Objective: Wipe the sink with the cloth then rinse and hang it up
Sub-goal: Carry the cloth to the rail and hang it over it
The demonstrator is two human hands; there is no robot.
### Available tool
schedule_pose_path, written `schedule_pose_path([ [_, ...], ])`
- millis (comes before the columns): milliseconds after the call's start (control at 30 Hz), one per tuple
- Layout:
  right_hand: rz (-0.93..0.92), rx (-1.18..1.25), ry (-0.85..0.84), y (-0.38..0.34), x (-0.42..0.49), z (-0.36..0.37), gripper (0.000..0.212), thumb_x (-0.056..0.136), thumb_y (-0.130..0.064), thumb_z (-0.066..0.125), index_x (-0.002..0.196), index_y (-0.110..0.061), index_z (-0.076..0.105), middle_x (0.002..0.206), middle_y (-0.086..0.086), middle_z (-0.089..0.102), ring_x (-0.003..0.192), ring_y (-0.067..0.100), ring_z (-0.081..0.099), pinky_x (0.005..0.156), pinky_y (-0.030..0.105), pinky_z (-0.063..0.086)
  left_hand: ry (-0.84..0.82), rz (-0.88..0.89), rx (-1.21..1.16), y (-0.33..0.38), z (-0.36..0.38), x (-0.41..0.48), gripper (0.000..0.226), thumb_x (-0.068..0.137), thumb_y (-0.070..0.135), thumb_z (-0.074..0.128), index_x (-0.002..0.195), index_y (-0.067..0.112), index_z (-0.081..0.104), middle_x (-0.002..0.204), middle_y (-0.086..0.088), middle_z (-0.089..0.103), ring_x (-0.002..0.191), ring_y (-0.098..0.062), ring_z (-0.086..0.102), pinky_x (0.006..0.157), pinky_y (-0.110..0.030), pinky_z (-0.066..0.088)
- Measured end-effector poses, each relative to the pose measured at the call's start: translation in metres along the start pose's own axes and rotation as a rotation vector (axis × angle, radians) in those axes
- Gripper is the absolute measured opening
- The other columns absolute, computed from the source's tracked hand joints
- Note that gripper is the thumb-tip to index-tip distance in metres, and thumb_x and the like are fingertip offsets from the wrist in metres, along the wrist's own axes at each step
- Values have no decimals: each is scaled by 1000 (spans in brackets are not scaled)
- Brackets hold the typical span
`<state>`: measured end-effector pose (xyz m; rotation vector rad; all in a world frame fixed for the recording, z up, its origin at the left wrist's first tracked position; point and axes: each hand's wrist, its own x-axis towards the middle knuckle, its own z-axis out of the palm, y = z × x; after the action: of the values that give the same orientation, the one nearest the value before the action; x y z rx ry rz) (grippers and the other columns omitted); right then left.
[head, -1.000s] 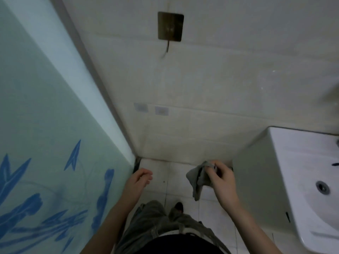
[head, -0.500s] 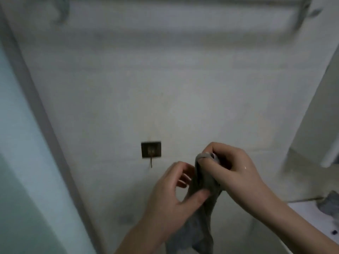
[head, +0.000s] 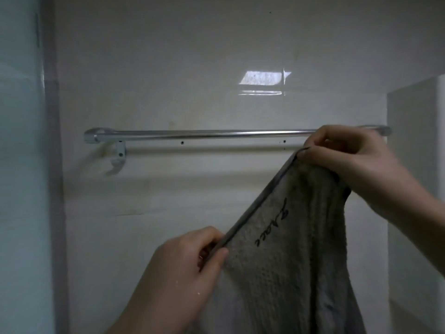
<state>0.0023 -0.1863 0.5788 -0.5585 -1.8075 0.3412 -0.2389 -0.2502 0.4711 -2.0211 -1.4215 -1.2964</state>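
A grey textured cloth [head: 284, 249] with dark script lettering and a dark hem hangs spread between both hands. My left hand [head: 185, 266] pinches its lower left corner. My right hand [head: 349, 160] pinches the upper corner, raised just in front of the right end of a chrome towel rail [head: 204, 135] on the tiled wall. The cloth's hem runs taut and slanted between the two hands. The sink is out of view.
A metal hook [head: 115, 162] hangs under the rail's left bracket. A frosted glass panel [head: 21, 165] with a grey frame stands at the left. A white wall corner [head: 414, 189] juts out at the right.
The view has tilted up from the floor and small wall hook to the towel rail. The bunched cloth has been raised and spread between both hands, right hand now at the rail.
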Motion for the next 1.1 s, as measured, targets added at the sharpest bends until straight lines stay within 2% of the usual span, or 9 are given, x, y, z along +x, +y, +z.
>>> schedule_pose_path([
  [167, -28, -99, -10, -9, 34, -36, 15, 81, -36, 65, 80, -22, 69, 73, -5, 68, 67, 2, 64, 54, 17, 45, 245, 189, 144, 16, -51, 38, 10, 85, 41, 57, 92, 35, 62, 80, 24, 63, 73, 10, 57, 66, -9, 42],
  [267, -62, -194, 14, -8, 56, -52, 13, 83, -39, 64, 86, -27, 67, 78, -6, 70, 68, 1, 65, 60, 21, 48, 357, 273, 267, 25, -84, 80, 12, 84, 39, 64, 86, 29, 70, 73, 18, 62, 69, 1, 54, 64, -20, 41],
  [400, -135, -280, -3, 3, 88, -61, 16, 83, -30, 69, 88, -15, 67, 81, 4, 67, 72, 6, 60, 61, 17, 50, 229, 237, 321, 19, -115, 146, 21, 78, 50, 65, 81, 31, 73, 68, 6, 66, 66, -16, 63, 63, -32, 47],
  [567, -204, -380, 19, 12, 143, -64, 14, 83, -31, 68, 88, -18, 68, 84, 3, 67, 81, 16, 63, 76, 38, 55, 138, 245, 395, 7, -131, 221, 18, 81, 43, 72, 84, 25, 75, 72, -3, 66, 71, -23, 62, 67, -36, 47],
  [633, -225, -422, 62, 12, 168, -63, 15, 84, -32, 68, 90, -18, 69, 86, 3, 67, 83, 21, 64, 72, 35, 55, 154, 240, 423, 2, -134, 248, 25, 82, 43, 70, 89, 20, 76, 77, -5, 67, 74, -23, 62, 69, -36, 47],
  [767, -224, -500, 64, 21, 205, -54, 20, 86, -30, 67, 96, -12, 67, 89, 5, 64, 77, 17, 58, 60, 23, 45, 197, 226, 425, -18, -129, 287, 30, 82, 44, 71, 89, 15, 76, 79, -8, 68, 76, -26, 62, 70, -37, 48],
  [900, -223, -581, 58, 45, 216, -44, 24, 84, -31, 70, 96, -10, 68, 92, 8, 64, 86, 25, 57, 71, 32, 43, 134, 200, 441, -46, -111, 299, 34, 81, 45, 71, 78, 12, 74, 70, -10, 66, 68, -25, 59, 64, -37, 46],
  [1000, -225, -614, -15, 65, 215, -38, 25, 83, -34, 71, 90, -11, 68, 89, 9, 66, 87, 27, 60, 73, 33, 44, 55, 185, 423, -66, -96, 295, 38, 82, 47, 70, 67, 11, 69, 58, -6, 59, 58, -23, 53, 56, -32, 35],
  [1100, -171, -639, -215, 80, 203, -32, 24, 84, -36, 69, 91, -13, 69, 88, 4, 66, 87, 23, 61, 74, 30, 48, -72, 165, 417, -81, -82, 284, 41, 82, 46, 70, 60, 11, 65, 53, -5, 56, 52, -19, 48, 54, -30, 32],
])
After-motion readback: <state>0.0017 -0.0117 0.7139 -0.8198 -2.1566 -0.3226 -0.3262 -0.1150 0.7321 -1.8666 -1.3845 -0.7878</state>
